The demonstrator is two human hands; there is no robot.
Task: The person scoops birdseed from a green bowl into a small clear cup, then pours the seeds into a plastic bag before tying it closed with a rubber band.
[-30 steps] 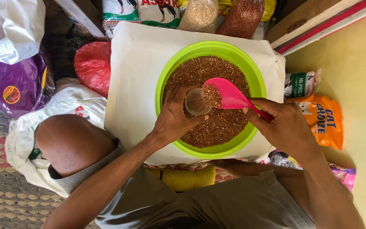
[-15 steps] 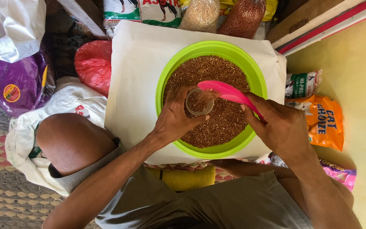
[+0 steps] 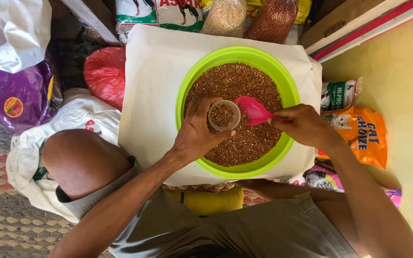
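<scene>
Small clear cup [image 3: 223, 115], near centre of green basin [image 3: 187, 91] over brown grain [image 3: 244, 143], wrapped in left hand [image 3: 194, 134]. Looks partly filled; more to add. Right hand [image 3: 302, 125] clamped on pink scoop [image 3: 254, 110] at cup's 3 o'clock.

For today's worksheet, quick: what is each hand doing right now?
Left hand: closed around small clear cup.
Right hand: closed on pink scoop.

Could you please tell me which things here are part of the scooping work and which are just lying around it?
In use:
left hand holding small clear cup
right hand holding pink scoop
green basin of brown grain

Lying about:
orange packet
red bag
purple bag
white sack under the basin
</scene>
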